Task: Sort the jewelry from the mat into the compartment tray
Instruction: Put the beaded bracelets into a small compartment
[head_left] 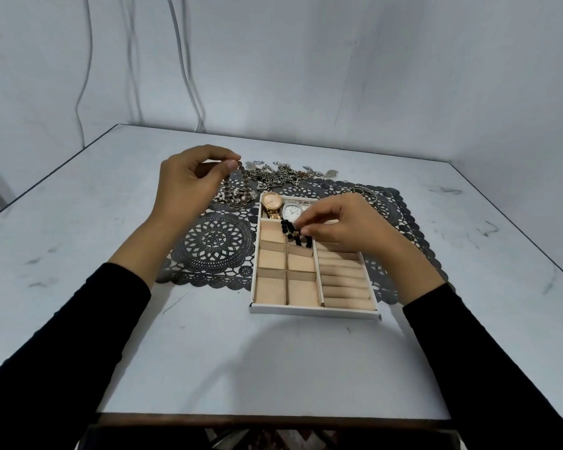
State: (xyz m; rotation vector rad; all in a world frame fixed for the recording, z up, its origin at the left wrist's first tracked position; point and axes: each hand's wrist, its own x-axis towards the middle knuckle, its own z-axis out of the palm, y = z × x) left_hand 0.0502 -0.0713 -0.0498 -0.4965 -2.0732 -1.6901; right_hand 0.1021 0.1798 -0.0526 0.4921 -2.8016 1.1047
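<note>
A white compartment tray (pixel 312 310) with beige lining lies on a dark lace mat (pixel 215 241). My right hand (pixel 342 225) pinches a black bead bracelet (pixel 290 230) over the tray's upper middle compartments. My left hand (pixel 189 183) pinches a brownish beaded chain (pixel 242 190) lifted above the mat's far left part, its lower end hanging onto the mat. A gold watch (pixel 271 204) and a silver watch (pixel 291 211) lie in the tray's top compartment. A pile of silver chains (pixel 283 173) rests along the mat's far edge.
More silver jewelry (pixel 371 196) lies on the mat's far right part. The tray's right column holds beige ring rolls (pixel 343 277). The grey table (pixel 241 352) ends in a front edge near me and meets a wall behind.
</note>
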